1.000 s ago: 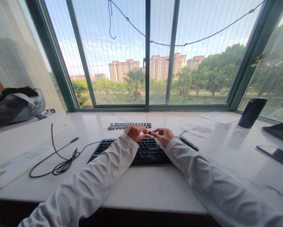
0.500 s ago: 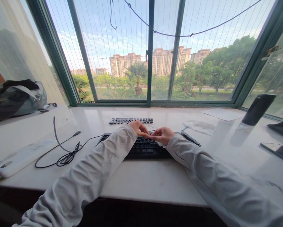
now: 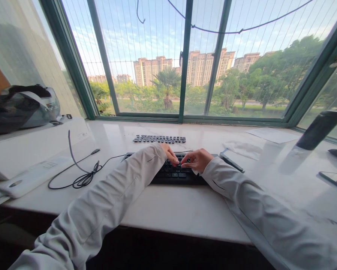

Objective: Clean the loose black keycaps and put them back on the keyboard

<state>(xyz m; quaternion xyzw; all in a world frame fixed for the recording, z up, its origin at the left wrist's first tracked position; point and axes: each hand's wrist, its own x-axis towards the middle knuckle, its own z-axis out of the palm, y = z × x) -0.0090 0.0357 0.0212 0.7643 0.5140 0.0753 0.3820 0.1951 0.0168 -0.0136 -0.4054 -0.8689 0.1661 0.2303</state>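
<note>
A black keyboard [image 3: 182,180] lies on the white marble-like counter, its front keys showing between my sleeves. My left hand [image 3: 170,153] is over its middle, fingers together and pointing down at the keys. Beside it, my right hand [image 3: 198,160] has thumb and forefinger curled in a pinch just above the keyboard. Anything held in either hand's fingertips is too small to make out. Behind the keyboard, loose black keycaps [image 3: 159,139] are laid out in rows. My left forearm covers part of the keyboard's left side.
A bundled black cable [image 3: 85,179] and a white power strip [image 3: 35,176] lie left. Right of the keyboard are a dark slim tool [image 3: 232,163], a clear plastic bag [image 3: 243,149], a phone [image 3: 335,180] and a standing black object [image 3: 320,130]. Windows rise behind.
My fingertips, which met above the keyboard, have moved slightly apart. The left fingers now point down onto the keys. The whole view has shifted a little.
</note>
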